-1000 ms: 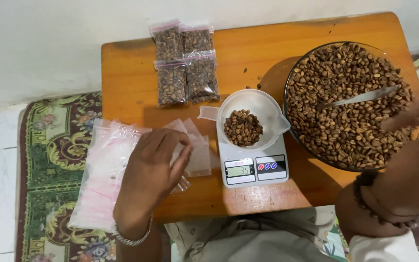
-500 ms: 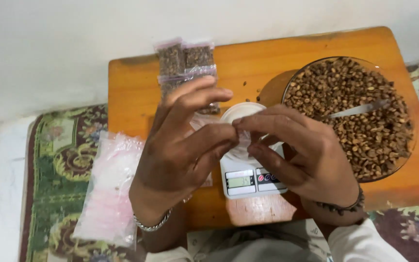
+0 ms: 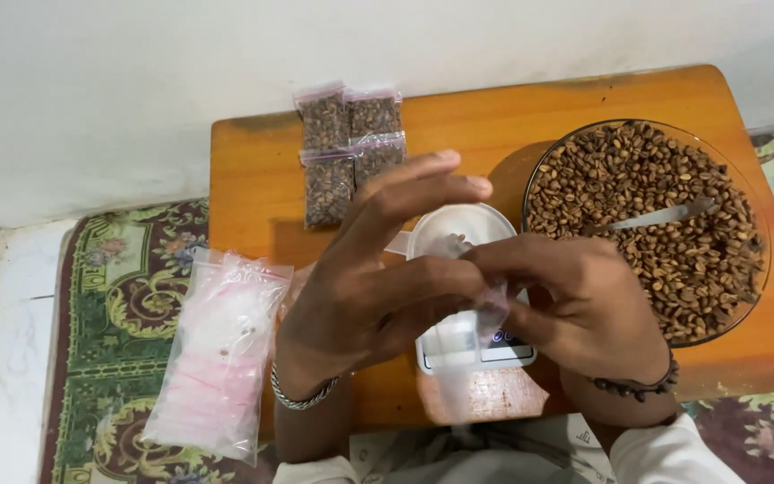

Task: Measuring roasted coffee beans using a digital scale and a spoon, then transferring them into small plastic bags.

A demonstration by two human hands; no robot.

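Head view. White wall [image 3: 136, 90] behind; patterned green and maroon rug [image 3: 118, 296] on the floor; low orange wooden table [image 3: 253, 179] set against the wall.

Back of table, left of centre: four small clear bags of beans [image 3: 349, 148], filled, with pinkish seal strips along their tops, lying flat in two rows, touching one another. Dark brown contents show through.

Right side of table: wide glass bowl [image 3: 757, 269] heaped with brown beans. A metal spoon [image 3: 665, 216] lies across the beans, handle toward the right.

Centre: small white scale [image 3: 477, 345], mostly hidden by the hands; a strip of its front panel shows. On it stands a white cup [image 3: 463, 224], with a few beans visible inside; the rest is covered.

Left table edge, overhanging the rug: stack of empty bags [image 3: 221, 354], clear with pink strips, inside a clear outer wrapper.

Left hand [image 3: 378, 287] held over the scale, thumb and lower fingers pinching an empty bag [image 3: 472, 327], upper two fingers stretched out free. Metal bracelet on the wrist. Right hand [image 3: 584, 309] meets it from the right, fingertips closed on the same bag's top edge. Beaded bracelet on that wrist. The bag hangs clear and limp between the two hands, just above the scale.
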